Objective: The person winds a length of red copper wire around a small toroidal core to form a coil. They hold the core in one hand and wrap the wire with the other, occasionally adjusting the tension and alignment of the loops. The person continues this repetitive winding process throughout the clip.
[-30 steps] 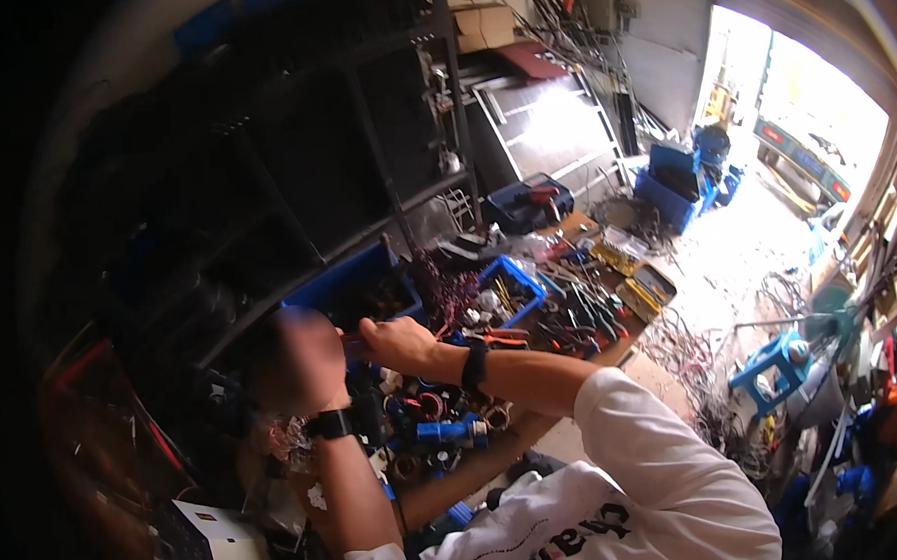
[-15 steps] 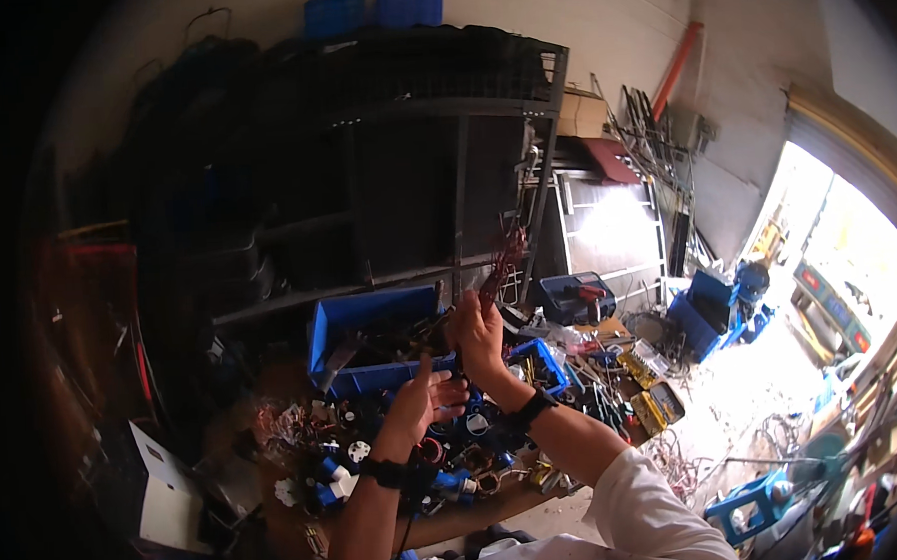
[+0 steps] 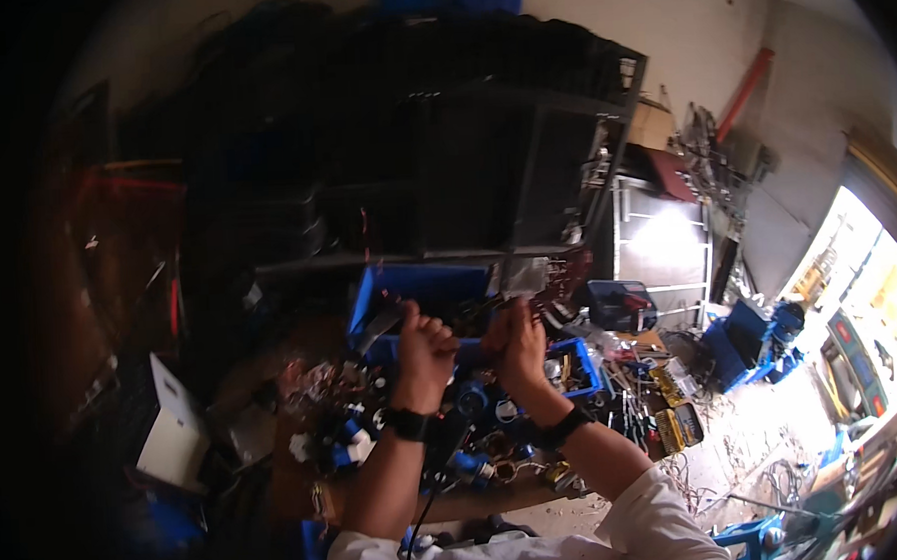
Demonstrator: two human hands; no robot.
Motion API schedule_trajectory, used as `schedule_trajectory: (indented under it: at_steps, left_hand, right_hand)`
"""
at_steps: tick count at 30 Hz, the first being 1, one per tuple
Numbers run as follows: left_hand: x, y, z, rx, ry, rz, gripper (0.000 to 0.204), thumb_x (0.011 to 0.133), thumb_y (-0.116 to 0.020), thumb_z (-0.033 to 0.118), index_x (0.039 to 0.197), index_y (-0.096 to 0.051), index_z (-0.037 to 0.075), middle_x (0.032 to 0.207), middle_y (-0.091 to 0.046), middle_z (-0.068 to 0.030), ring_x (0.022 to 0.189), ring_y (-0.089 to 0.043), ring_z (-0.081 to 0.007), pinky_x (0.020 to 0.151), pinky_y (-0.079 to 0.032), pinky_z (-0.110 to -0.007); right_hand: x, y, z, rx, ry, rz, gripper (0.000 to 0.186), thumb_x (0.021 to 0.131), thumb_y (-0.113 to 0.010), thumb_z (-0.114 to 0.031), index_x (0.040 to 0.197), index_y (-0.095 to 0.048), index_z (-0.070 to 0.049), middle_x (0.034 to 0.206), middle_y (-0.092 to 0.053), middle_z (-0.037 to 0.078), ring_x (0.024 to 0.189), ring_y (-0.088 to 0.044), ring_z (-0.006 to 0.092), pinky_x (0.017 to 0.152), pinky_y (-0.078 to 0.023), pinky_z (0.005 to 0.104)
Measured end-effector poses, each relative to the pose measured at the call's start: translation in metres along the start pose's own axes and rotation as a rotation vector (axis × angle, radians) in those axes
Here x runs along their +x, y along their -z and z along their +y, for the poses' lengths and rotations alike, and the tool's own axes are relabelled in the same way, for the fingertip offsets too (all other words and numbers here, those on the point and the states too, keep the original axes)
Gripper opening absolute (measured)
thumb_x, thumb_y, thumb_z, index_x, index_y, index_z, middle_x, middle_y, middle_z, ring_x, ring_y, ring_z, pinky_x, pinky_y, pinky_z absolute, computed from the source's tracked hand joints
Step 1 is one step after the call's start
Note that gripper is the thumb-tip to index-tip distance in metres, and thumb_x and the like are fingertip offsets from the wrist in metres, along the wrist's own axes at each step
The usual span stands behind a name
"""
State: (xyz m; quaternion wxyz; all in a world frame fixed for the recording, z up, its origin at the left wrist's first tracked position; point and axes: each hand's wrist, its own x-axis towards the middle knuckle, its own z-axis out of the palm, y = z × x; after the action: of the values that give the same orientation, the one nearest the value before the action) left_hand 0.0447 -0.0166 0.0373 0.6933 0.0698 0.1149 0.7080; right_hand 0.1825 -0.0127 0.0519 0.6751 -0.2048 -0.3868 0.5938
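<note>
My right hand (image 3: 518, 349) is closed round a bundle of reddish-brown wires (image 3: 567, 280), whose loose ends fan out up and to the right. To its left my left hand (image 3: 427, 353) is curled into a fist, apart from the right one. Whatever the fist holds is hidden. A thin reddish strand (image 3: 364, 229) shows up and left of it, and I cannot tell whether it runs into the fingers. Both hands are over the near side of a large blue bin (image 3: 428, 278) with dark, jumbled contents. Motion blurs the wires.
White-and-blue plug-like fittings (image 3: 351, 449) and loose parts crowd the table below my hands. On the right are a small blue tray (image 3: 595, 369), hand tools (image 3: 629, 397) and a yellow case (image 3: 680, 427). A dark rack (image 3: 444, 180) stands behind; a white panel (image 3: 170, 427) is at left.
My left hand has gone from open fingers to a fist and risen slightly. The wire bundle has tipped from upright toward the right. The whole view has shifted, moving the scene rightward.
</note>
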Motion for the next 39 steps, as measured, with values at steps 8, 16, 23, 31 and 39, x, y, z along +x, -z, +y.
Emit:
schedule_trajectory:
  at_steps: [8, 16, 23, 31, 39]
  left_hand:
    - [-0.023, -0.023, 0.003, 0.309, -0.087, -0.043, 0.048, 0.098, -0.049, 0.048, 0.064, -0.033, 0.019, 0.052, -0.02, 0.0082, 0.043, -0.017, -0.0069, 0.041, -0.014, -0.026]
    - [-0.017, -0.022, 0.013, 0.548, -0.055, 0.037, 0.051, 0.095, -0.048, 0.057, 0.064, -0.037, 0.018, 0.052, -0.028, 0.006, 0.043, -0.024, -0.0078, 0.041, -0.021, -0.025]
    - [-0.033, -0.03, 0.005, 0.306, -0.265, 0.14, 0.065, 0.086, -0.038, 0.077, 0.081, -0.051, 0.014, 0.079, -0.062, -0.0038, 0.078, -0.062, -0.0162, 0.071, -0.048, -0.031]
    - [-0.024, -0.016, -0.012, 0.419, -0.213, 0.101, 0.072, 0.097, -0.025, 0.066, 0.098, -0.063, 0.004, 0.1, -0.07, -0.0092, 0.084, -0.063, -0.015, 0.078, -0.048, -0.027]
    - [-0.014, -0.011, -0.005, 0.57, -0.339, -0.012, 0.06, 0.1, -0.032, 0.056, 0.11, -0.06, 0.004, 0.103, -0.065, -0.0027, 0.093, -0.059, -0.0135, 0.087, -0.047, -0.029]
  right_hand:
    - [-0.011, -0.01, -0.004, -0.18, -0.053, -0.05, 0.049, 0.102, -0.044, -0.039, 0.062, -0.041, -0.011, 0.049, -0.04, -0.001, 0.04, -0.037, 0.0101, 0.04, -0.034, 0.0264]
    - [-0.02, -0.028, 0.004, -0.462, -0.091, -0.115, 0.032, 0.101, -0.051, -0.029, 0.075, -0.046, -0.011, 0.053, -0.044, -0.004, 0.041, -0.04, 0.0054, 0.039, -0.032, 0.0232]
    - [-0.013, -0.035, 0.006, -0.48, -0.109, -0.141, 0.029, 0.1, -0.053, -0.028, 0.078, -0.05, -0.01, 0.055, -0.044, -0.006, 0.045, -0.039, 0.0035, 0.04, -0.03, 0.0225]
    - [-0.017, -0.022, 0.035, -0.683, -0.055, -0.345, 0.03, 0.097, -0.055, -0.016, 0.121, -0.058, 0.002, 0.102, -0.066, 0.006, 0.094, -0.057, 0.0103, 0.086, -0.046, 0.027]
    - [-0.015, -0.04, 0.027, -0.675, 0.068, -0.308, 0.029, 0.095, -0.061, -0.018, 0.117, -0.055, 0.0, 0.101, -0.065, 0.006, 0.092, -0.057, 0.0101, 0.082, -0.047, 0.0261]
